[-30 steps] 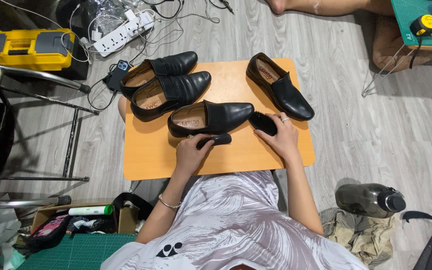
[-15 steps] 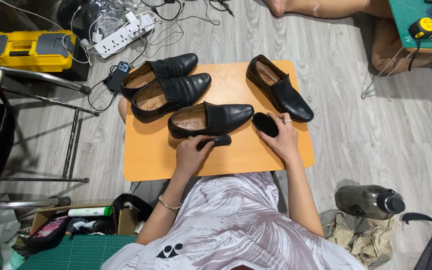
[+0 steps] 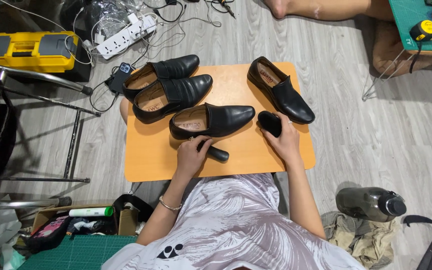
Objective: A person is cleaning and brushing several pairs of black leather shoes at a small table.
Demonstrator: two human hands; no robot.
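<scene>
Several black leather slip-on shoes lie on a small orange table [image 3: 151,160]. My left hand [image 3: 191,157] rests on the table just in front of the nearest shoe [image 3: 216,121], fingers curled around a black cylindrical handle [image 3: 219,153] lying there. My right hand [image 3: 285,142] holds a black oval brush or sponge [image 3: 269,123] between the nearest shoe's toe and the right-hand shoe [image 3: 281,95]. Two more shoes [image 3: 168,85] sit side by side at the table's far left.
A yellow toolbox [image 3: 31,50], a white power strip [image 3: 126,37] with cables and a phone [image 3: 120,77] lie on the grey floor beyond. A dark water bottle [image 3: 371,204] and crumpled cloth [image 3: 361,235] lie at right. Another person's leg [image 3: 326,9] shows at the top.
My right hand with the black brush has shifted slightly on the table beside the nearest shoe's toe. The left hand and the shoes have stayed put.
</scene>
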